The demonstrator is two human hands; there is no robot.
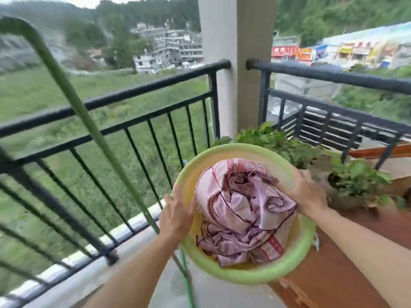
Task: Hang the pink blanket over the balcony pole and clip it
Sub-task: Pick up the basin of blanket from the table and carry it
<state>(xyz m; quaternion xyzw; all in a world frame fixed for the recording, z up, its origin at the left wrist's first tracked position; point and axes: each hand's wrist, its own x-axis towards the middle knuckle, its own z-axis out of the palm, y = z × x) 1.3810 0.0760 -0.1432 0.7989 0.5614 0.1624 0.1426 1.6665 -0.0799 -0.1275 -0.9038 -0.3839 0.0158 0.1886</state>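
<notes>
My right hand (pixel 309 193) lies on the bunched pink blanket (pixel 240 210) (pinching or not, I can't tell); left hand (pixel 178 210) flat against the green basin (pixel 244 278) rim, with the green pole (pixel 73 96) up-left and nearer it.

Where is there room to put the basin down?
Bare wood top lies just right of the basin, on the near side. There is grey floor between the railing and the wood top, though a green hose crosses it. Behind the basin it is crowded with plants.
</notes>
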